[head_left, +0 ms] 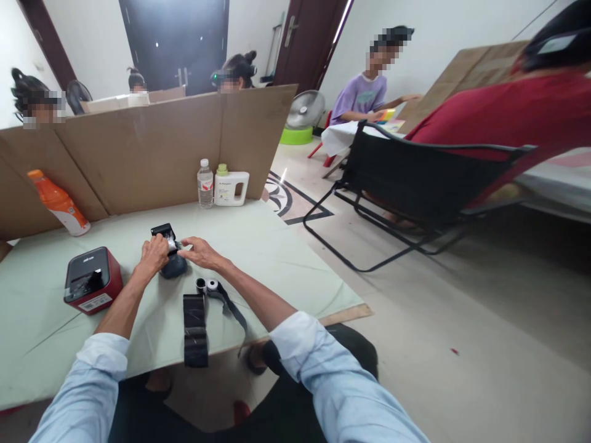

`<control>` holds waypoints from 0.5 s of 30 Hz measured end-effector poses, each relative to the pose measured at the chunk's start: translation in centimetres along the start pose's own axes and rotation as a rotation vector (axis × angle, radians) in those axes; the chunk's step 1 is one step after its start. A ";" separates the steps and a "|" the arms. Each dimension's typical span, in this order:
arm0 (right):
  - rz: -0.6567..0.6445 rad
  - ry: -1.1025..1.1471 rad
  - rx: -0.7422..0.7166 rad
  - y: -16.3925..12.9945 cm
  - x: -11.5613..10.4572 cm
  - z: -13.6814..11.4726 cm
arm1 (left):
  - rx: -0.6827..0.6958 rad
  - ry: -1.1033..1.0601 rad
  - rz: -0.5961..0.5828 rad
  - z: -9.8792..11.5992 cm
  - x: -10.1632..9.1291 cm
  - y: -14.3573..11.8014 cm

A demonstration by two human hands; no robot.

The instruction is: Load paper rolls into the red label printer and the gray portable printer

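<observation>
Hands met at the small black printer [168, 249] on the green table [277, 246]: left hand [154, 254] clasped its body while right hand [197, 251] pinched near the open lid, where steady bracing appeared advisable.

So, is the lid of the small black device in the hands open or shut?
Open. The black device has its lid raised behind the left hand, with pale contents showing; the right hand touches its front.

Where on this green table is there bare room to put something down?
Bare tabletop lies right of the right hand, and between the red printer and orange bottle. It is crowded around the small black device, both hands and black ribbon rolls.
</observation>
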State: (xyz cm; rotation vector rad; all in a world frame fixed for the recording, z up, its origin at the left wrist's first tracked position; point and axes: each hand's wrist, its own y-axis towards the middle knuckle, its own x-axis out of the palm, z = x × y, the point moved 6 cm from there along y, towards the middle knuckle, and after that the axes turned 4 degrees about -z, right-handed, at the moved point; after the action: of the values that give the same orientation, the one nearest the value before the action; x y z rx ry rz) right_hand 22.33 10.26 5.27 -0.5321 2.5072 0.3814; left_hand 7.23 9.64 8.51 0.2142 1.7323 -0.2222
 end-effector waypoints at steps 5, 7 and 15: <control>-0.060 -0.181 0.034 -0.4 1.8 -0.3 | 0.007 0.050 0.005 0.5 0.1 -0.1; -0.048 -0.210 0.058 -0.6 2.2 -0.5 | 0.021 0.058 0.001 0.7 0.0 0.0; -0.009 -0.173 0.116 -0.9 2.1 -0.6 | 0.067 0.081 0.020 1.4 -1.3 -0.6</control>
State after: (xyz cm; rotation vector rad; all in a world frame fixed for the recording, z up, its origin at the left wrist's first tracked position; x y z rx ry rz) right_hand 20.83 8.64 4.42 -0.4446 2.3425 0.2642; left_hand 8.59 8.71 9.57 0.2936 1.8040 -0.2601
